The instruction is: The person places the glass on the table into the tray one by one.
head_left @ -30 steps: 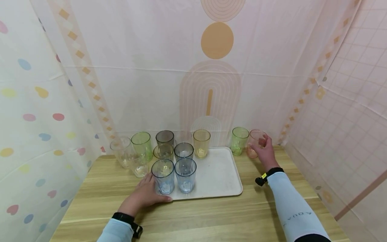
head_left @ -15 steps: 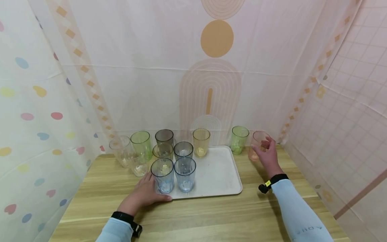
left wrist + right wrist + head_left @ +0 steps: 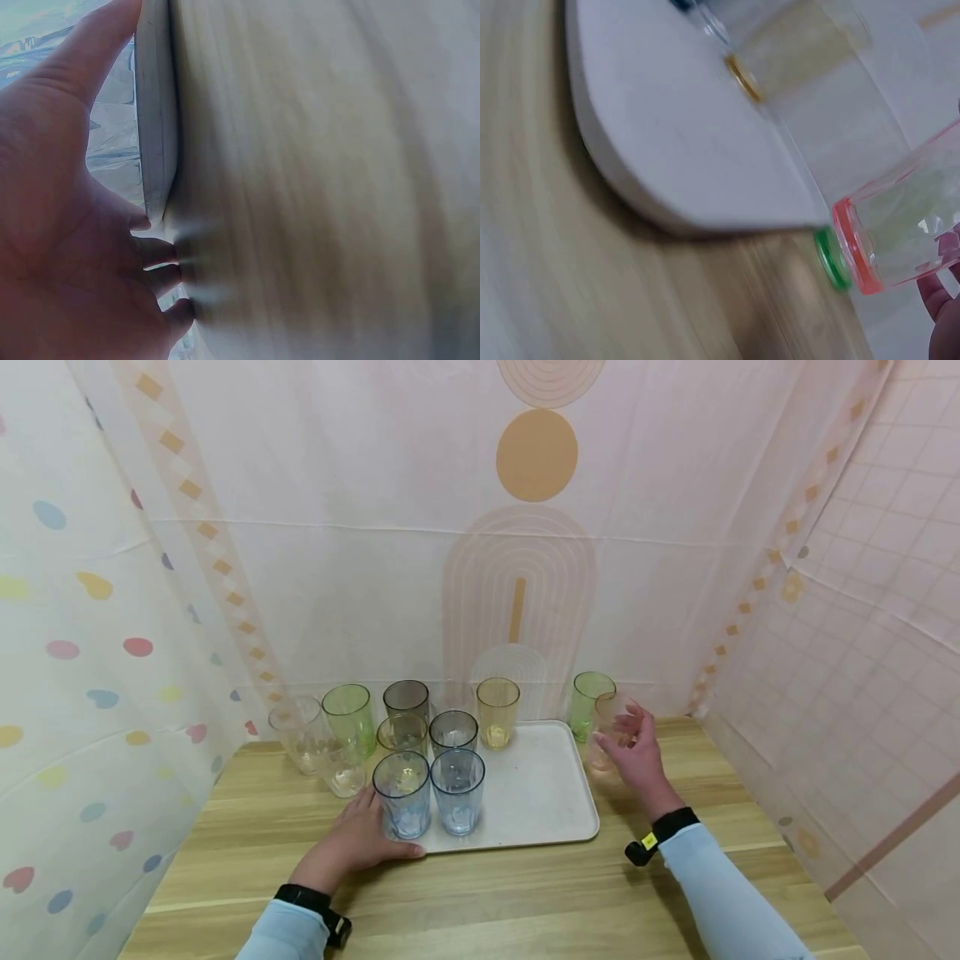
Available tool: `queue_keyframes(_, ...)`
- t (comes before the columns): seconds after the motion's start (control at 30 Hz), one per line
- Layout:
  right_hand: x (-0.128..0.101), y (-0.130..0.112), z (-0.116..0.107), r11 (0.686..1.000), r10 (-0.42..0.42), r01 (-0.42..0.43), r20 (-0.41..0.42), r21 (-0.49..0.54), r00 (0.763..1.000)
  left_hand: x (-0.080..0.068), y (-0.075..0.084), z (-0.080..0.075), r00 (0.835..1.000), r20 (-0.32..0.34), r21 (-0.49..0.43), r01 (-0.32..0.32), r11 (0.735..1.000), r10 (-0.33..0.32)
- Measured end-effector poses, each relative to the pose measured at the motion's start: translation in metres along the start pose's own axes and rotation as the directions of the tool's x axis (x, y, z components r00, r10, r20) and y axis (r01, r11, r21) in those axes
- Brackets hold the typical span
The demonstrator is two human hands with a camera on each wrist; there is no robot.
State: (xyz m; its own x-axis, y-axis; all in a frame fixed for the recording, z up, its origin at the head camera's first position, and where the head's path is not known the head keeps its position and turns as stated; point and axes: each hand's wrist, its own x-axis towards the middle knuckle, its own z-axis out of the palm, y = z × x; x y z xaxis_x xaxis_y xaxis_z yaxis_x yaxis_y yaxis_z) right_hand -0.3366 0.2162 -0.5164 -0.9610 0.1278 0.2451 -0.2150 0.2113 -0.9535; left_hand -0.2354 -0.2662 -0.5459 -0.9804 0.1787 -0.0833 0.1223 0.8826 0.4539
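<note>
My right hand (image 3: 637, 760) holds a clear pink drinking glass (image 3: 602, 739) upright, thumb and fingers round its side, near the right edge of a white tray (image 3: 540, 793). In the right wrist view, the pink base ring (image 3: 857, 247) shows close to the tray's corner. My left hand (image 3: 360, 837) rests at the tray's front left corner, thumb along the front edge and fingers stretched along the left side. Right beside it two blue glasses (image 3: 459, 797) stand at the tray's front. The left wrist view shows the thumb (image 3: 90, 45) lying against the tray's rim.
Behind the blue glasses stand smoky grey glasses (image 3: 453, 731) and amber glasses (image 3: 498, 714). Left of the tray are a green glass (image 3: 349, 718) and clear glasses (image 3: 300, 739). Another green glass (image 3: 588, 697) is behind the pink one. Patterned cloth (image 3: 360, 593) hangs behind the wooden table (image 3: 480, 910).
My right hand first drew the pink glass slightly toward me, then carried it left toward the tray, so that it now overlaps the green glass. My left hand has stayed at the tray corner.
</note>
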Motion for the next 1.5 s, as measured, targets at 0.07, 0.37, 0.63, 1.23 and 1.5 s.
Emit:
queue_keyframes(0.07,-0.003,-0.002,0.011,1.0,-0.002,0.002,0.023,-0.001,1.0,0.0,0.0,0.0,1.0,0.003,-0.002,0.001,1.0,-0.001)
queue_keyframes(0.37,-0.012,-0.012,0.062,0.999,-0.039,0.039,0.136,0.001,0.99,0.0,-0.001,0.0,1.0,0.007,-0.001,0.003,1.0,-0.003)
queue_keyframes(0.63,-0.018,-0.024,0.106,0.997,-0.081,0.076,0.185,0.033,0.979,-0.002,0.002,-0.002,1.0,0.011,-0.007,0.012,1.0,-0.012)
queue_keyframes(1.23,-0.023,-0.032,0.139,0.997,-0.083,0.077,0.263,0.031,0.961,-0.002,0.003,-0.004,1.0,0.015,-0.003,0.014,1.0,-0.014)
queue_keyframes(1.5,-0.023,-0.024,0.148,0.998,-0.055,0.051,0.261,0.024,0.964,-0.002,0.003,-0.004,1.0,0.015,0.004,0.01,1.0,-0.01)
